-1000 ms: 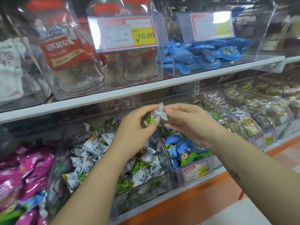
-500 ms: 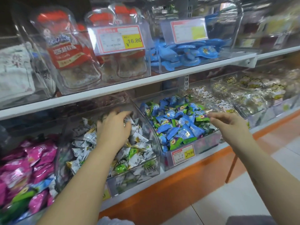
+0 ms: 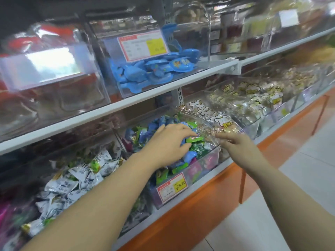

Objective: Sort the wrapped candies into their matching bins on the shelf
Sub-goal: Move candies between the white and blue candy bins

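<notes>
Head view: the left hand (image 3: 168, 142) is inside the clear plastic bin (image 3: 199, 169) on the lower shelf, mid-scene, palm down on the heap of blue and green wrapped candies (image 3: 141, 133). Fingers are bent over the pile, with the tips on one bright green wrapped candy (image 3: 194, 139) near the bin's right side. Cannot tell whether the grip is pinching it or just touching it; the frame is blurry.

The right hand (image 3: 235, 142) is just right of that bin, its grip loose and fingers stretched leftward, tips at the bin's clear right wall.

A red-and-yellow price tag (image 3: 172, 186) sits on the bin's near face. The next bin to the left holds white-and-green wrapped candies (image 3: 85, 176). To the right are clear packs with cartoon bear print (image 3: 208, 113).

The white shelf board (image 3: 108, 113) above carries a clear box of blue plastic discs (image 3: 154, 73). Below is an orange shelf base (image 3: 181, 223), and a pale tiled floor (image 3: 272, 214) at near right.
</notes>
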